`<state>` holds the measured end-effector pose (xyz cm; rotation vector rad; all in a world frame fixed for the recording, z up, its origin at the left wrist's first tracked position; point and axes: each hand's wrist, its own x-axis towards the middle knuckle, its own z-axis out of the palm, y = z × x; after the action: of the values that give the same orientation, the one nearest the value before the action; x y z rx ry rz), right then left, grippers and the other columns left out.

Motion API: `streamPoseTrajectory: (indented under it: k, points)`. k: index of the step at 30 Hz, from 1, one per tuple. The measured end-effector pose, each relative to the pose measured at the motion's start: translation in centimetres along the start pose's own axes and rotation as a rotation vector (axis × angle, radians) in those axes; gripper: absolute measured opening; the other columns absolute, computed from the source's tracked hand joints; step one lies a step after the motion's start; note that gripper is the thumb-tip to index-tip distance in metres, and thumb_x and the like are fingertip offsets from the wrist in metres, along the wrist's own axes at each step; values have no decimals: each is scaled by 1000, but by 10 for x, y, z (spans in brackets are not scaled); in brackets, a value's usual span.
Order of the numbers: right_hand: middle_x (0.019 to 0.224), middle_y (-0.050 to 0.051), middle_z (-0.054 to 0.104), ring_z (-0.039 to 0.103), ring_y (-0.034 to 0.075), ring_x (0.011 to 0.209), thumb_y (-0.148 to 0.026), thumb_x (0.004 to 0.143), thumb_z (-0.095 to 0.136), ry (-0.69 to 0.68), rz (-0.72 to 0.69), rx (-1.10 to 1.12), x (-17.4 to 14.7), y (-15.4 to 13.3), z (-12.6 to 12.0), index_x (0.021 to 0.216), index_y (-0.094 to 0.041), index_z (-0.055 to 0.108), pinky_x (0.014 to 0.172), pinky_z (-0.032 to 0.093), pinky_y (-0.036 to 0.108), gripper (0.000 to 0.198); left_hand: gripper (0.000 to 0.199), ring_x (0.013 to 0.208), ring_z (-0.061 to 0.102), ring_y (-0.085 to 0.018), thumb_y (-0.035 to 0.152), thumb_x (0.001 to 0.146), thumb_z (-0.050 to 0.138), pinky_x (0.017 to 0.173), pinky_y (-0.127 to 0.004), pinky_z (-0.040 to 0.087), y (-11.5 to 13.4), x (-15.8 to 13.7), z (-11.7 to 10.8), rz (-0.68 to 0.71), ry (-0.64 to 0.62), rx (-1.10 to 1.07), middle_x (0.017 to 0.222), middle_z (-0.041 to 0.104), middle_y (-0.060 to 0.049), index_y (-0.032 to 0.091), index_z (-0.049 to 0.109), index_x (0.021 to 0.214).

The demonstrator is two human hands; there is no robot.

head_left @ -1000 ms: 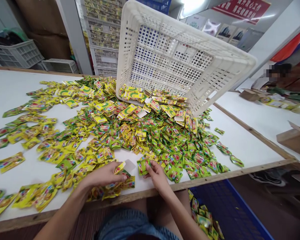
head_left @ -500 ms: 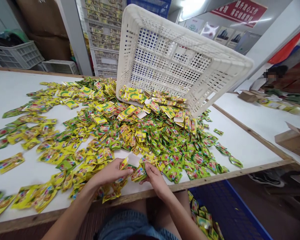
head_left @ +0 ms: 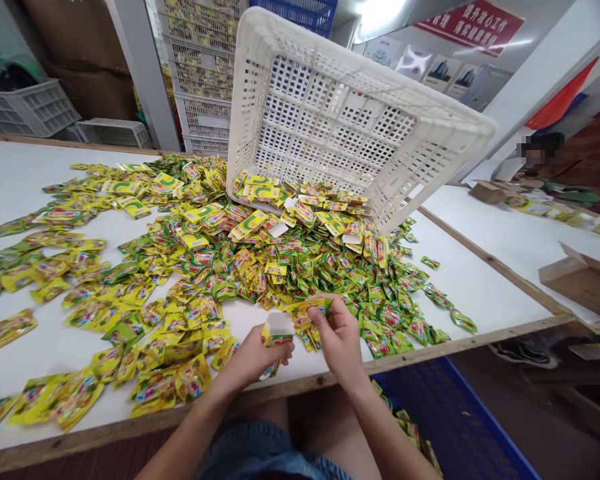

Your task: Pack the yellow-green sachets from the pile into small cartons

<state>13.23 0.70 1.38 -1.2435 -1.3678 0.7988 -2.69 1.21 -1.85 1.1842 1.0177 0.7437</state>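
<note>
Near the table's front edge, my left hand (head_left: 257,353) is closed around a small yellow and green carton (head_left: 279,325) whose white flap stands up. My right hand (head_left: 339,337) pinches a yellow sachet (head_left: 300,309) with a green end between thumb and fingers. The sachet is held just right of the carton's flap. A big heap of yellow and green sachets (head_left: 330,267) covers the table beyond both hands. On top of the heap, at the mouth of a tipped white basket (head_left: 360,127), lie several flat yellow cartons (head_left: 250,225).
A wooden rim (head_left: 400,363) runs along the white table (head_left: 485,287). Below it on the right stands a blue crate (head_left: 480,420) with packets inside. A cardboard box (head_left: 580,277) is on the neighbouring table, where a person sits. White crates (head_left: 205,87) are stacked behind.
My right hand has moved right and up, away from the carton, and now holds a sachet there. My left hand has shifted right and slightly down with the carton. The view has turned slightly.
</note>
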Motion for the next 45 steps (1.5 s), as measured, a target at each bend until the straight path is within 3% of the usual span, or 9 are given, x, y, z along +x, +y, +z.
streamPoseTrajectory:
  k: [6, 14, 21, 27, 29, 32, 36, 41, 45]
  points:
    - [92, 6, 57, 54, 18, 90, -11, 84, 43, -244, -321, -306, 1, -8, 3, 90, -20, 56, 79, 43, 28, 17, 21, 53, 55, -13, 32, 66, 66, 55, -24, 44, -3, 7, 10, 63, -64, -53, 58, 59, 1, 14, 56, 72]
    - [89, 4, 58, 54, 17, 86, -6, 81, 43, -531, -359, -447, 6, -16, -1, 90, -21, 56, 75, 44, 28, 21, 6, 57, 56, -14, 18, 65, 55, 60, -25, 45, -1, 6, 12, 73, -184, 34, 55, 58, 1, 14, 58, 61]
    - [91, 2, 58, 56, 17, 86, -17, 76, 59, -293, -150, -362, 3, 0, 5, 99, -22, 47, 74, 45, 28, 26, 5, 54, 55, -13, 17, 65, 57, 57, -25, 46, -3, 7, 17, 93, -141, -125, 58, 59, 1, 14, 57, 69]
    - [96, 7, 53, 48, 22, 92, -23, 79, 58, -217, -271, -520, -6, 12, 7, 77, -20, 57, 80, 41, 36, 4, 11, 66, 59, -17, 18, 66, 58, 65, -27, 47, -20, 11, 19, 95, -52, -22, 66, 64, -1, 14, 59, 76]
    - [102, 7, 53, 46, 23, 99, -20, 84, 51, -294, -278, -517, -11, 12, 7, 72, -20, 60, 85, 38, 38, 14, 23, 80, 60, -21, 20, 64, 62, 74, -29, 47, -22, 11, 17, 100, 18, 26, 79, 67, -2, 15, 60, 86]
    - [105, 6, 54, 47, 22, 101, -21, 86, 47, -386, -200, -403, -18, 15, 4, 80, -21, 61, 88, 38, 38, 16, 41, 94, 58, -23, 26, 64, 68, 85, -30, 44, -22, 13, 15, 140, 70, 28, 100, 66, -6, 14, 57, 101]
    - [102, 6, 56, 54, 18, 96, -26, 86, 49, -280, 0, -68, -25, 29, 2, 106, -22, 47, 86, 43, 33, 21, 44, 101, 55, -23, 35, 72, 64, 92, -32, 40, -26, 18, 14, 207, 83, 0, 108, 63, -9, 14, 52, 108]
    - [94, 4, 59, 58, 17, 90, -27, 82, 55, -184, 116, 194, -32, 55, 9, 101, -22, 44, 82, 45, 30, 22, 37, 95, 58, -20, 36, 77, 59, 86, -32, 43, -38, 13, 17, 235, 198, -34, 101, 62, -7, 19, 42, 105]
    - [89, 3, 60, 58, 17, 85, -28, 82, 55, -173, 91, 113, -33, 65, 11, 97, -21, 52, 79, 45, 29, 17, 29, 82, 60, -16, 30, 80, 56, 75, -27, 46, -40, 3, 13, 280, 254, -77, 92, 59, -2, 22, 40, 103]
